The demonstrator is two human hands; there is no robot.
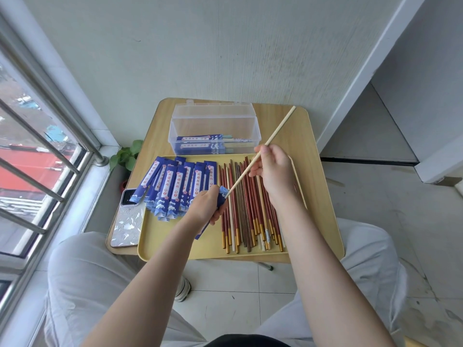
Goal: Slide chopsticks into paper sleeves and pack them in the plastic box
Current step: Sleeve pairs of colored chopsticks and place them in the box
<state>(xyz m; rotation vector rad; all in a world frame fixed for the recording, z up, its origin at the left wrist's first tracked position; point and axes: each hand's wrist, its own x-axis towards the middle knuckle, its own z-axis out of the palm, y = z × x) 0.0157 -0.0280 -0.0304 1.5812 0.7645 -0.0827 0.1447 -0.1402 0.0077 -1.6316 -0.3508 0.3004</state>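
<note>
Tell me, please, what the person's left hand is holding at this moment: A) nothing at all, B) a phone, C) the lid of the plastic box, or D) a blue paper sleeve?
D: the left hand grips a blue paper sleeve, and the right hand aims a pale chopstick at its open end.

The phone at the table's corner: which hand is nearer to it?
Left. The left hand, holding a blue sleeve, sits just right of the phone; the right hand is farther right, over the chopsticks.
</note>
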